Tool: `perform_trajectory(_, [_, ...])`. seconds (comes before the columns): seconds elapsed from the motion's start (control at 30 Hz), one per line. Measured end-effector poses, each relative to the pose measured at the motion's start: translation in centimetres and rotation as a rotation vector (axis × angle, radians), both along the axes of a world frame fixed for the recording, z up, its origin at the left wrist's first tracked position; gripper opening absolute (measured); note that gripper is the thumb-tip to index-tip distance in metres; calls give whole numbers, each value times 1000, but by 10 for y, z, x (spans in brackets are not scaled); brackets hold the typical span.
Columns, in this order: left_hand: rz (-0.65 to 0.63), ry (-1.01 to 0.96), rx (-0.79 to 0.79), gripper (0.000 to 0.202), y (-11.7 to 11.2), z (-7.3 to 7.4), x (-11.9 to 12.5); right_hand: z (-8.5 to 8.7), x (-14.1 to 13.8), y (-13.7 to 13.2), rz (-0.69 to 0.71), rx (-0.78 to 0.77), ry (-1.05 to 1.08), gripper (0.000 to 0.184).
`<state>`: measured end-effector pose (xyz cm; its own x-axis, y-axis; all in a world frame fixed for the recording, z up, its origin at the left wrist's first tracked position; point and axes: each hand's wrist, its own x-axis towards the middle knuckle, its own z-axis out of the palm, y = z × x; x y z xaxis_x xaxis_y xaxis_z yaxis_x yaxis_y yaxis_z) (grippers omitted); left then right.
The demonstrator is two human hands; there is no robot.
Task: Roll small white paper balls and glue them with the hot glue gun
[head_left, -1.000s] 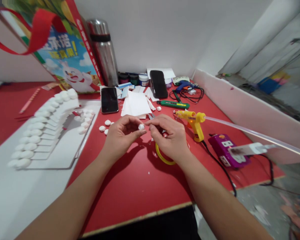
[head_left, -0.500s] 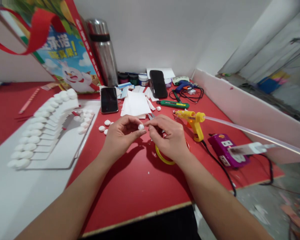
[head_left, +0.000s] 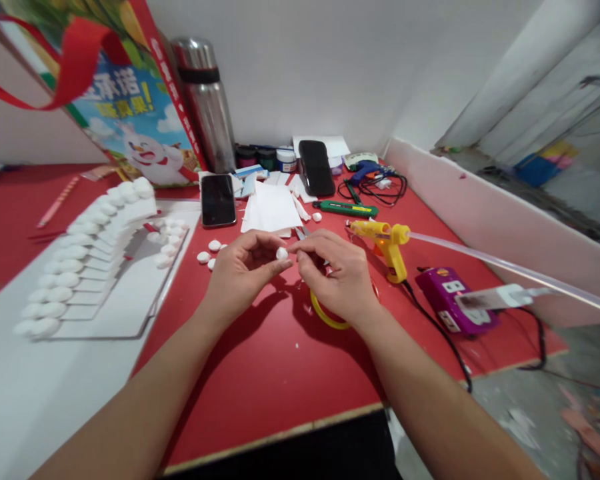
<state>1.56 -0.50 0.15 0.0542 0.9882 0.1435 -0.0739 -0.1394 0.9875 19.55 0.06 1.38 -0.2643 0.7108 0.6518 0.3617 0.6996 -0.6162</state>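
Note:
Between the thumb and fingers of my left hand (head_left: pixel 243 267) is a small white ball (head_left: pixel 281 254), its material hard to tell. Just to the right, my right hand (head_left: pixel 337 273) has its thumb and fingers drawn together, fingertips close to the ball; what they hold, if anything, is hidden. Under that hand a yellow ring (head_left: pixel 325 315) shows in part, and a grey metal tip (head_left: pixel 301 233) pokes out beyond it. Several white pieces (head_left: pixel 215 246) lie on the red table left of my left hand.
At the left stands a white stepped model (head_left: pixel 87 293) edged with white lumps. A yellow glue gun (head_left: pixel 390 247), a purple box (head_left: pixel 453 300) and a green cutter (head_left: pixel 350 209) lie rightward. Behind are two phones (head_left: pixel 219 200), paper (head_left: pixel 273 207), a steel flask (head_left: pixel 210 107) and a bag (head_left: pixel 145 127).

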Motion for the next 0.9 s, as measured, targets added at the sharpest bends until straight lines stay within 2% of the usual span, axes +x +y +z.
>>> perform_trajectory(0.13, [0, -3, 4, 33, 0, 0, 0, 1, 0, 0, 0, 9, -3, 18])
perform_trajectory(0.9, [-12, 40, 21, 25, 0, 2, -1, 1, -1, 2, -32, -34, 53, 20])
